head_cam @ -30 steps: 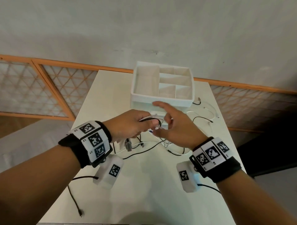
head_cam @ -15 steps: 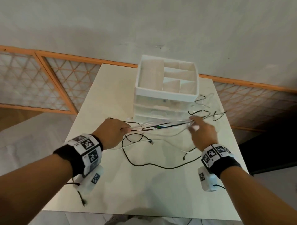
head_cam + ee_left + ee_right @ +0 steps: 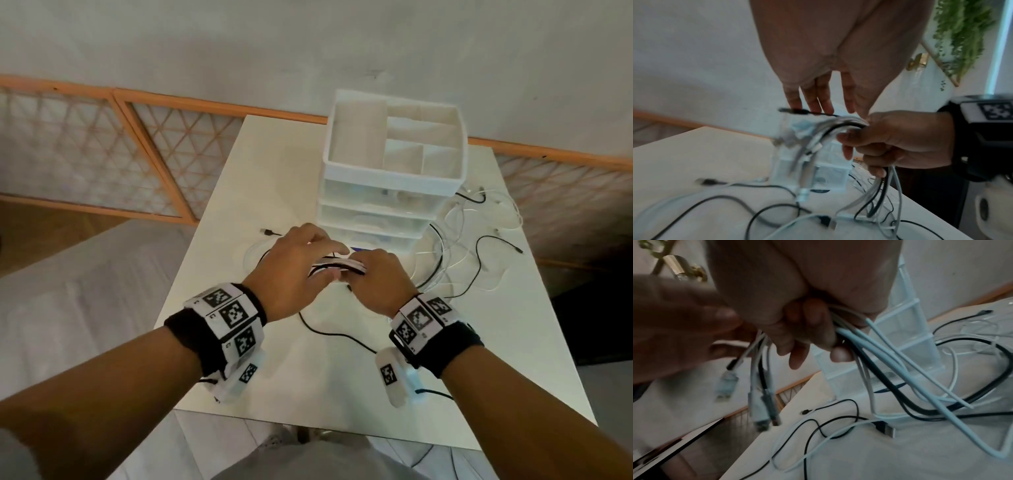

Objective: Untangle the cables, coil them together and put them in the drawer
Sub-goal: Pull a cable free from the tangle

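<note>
A bundle of black and white cables (image 3: 337, 265) is held above the table in front of the white drawer unit (image 3: 373, 214). My right hand (image 3: 363, 270) grips the bundle (image 3: 859, 337) in its curled fingers (image 3: 813, 340). Plug ends (image 3: 760, 402) hang from its left side. My left hand (image 3: 329, 250) lies over the bundle's left end with straight fingers (image 3: 818, 104), and a thin black cable (image 3: 807, 112) runs across their tips. The rest of the cables trail down onto the table (image 3: 274, 359) in loops. All drawers look closed.
Loose white and black cables (image 3: 479, 246) spread over the table right of the drawer unit. A black plug (image 3: 269, 233) lies left of the unit, and a black cable (image 3: 329, 330) curves across the table below my hands. The unit's open top tray (image 3: 394, 171) has dividers.
Half a second ago my hands were apart with the cables stretched between them. They have now come together in front of the drawer unit, and the cables are gathered into one bundle.
</note>
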Demonstrator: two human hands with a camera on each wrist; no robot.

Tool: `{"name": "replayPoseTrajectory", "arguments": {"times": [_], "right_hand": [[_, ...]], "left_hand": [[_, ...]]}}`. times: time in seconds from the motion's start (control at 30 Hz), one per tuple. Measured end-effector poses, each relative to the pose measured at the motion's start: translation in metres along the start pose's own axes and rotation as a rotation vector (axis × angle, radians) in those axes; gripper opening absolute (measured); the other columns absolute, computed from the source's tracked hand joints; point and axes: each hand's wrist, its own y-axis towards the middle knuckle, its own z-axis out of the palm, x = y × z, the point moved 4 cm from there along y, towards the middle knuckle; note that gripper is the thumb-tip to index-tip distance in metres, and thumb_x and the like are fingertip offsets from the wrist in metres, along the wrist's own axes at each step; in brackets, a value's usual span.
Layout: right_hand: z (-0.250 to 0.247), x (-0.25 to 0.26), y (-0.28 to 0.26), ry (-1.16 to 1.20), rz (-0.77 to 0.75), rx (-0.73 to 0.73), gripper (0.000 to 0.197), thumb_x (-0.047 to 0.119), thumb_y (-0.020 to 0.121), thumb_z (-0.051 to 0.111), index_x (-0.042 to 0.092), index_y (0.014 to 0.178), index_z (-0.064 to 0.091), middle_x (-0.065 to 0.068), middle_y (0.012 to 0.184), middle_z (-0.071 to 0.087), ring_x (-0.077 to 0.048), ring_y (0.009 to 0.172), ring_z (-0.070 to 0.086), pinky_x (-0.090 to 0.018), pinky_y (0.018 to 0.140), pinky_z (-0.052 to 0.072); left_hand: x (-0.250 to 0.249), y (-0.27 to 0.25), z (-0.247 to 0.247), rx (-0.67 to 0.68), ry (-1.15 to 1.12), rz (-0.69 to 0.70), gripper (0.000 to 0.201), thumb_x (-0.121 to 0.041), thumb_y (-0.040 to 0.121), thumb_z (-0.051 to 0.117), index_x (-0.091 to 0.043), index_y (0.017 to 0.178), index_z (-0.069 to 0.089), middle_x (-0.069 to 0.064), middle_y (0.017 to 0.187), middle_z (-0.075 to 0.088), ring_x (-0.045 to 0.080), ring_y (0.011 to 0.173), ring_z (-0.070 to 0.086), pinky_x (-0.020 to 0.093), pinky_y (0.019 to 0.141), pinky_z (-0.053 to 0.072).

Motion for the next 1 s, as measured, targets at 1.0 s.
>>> {"name": "replayPoseTrajectory", "arguments": {"times": [1.0], "right_hand": [[0.024,-0.005,-0.022,0.064,0.069,0.025,0.024,0.028,0.095,0.063,0.014,0.077,0.068,0.003,0.058,0.055,-0.016,0.058,0.050,-0.024,0.056,0.037]], "left_hand": [[0.120,-0.133,0.043,0.478,0.399,-0.580,0.023,-0.014,0.092,0.044,-0.003,0.112,0.049,0.015,0.111,0.058,0.034,0.100,0.059,0.034,0.077,0.040]]}}
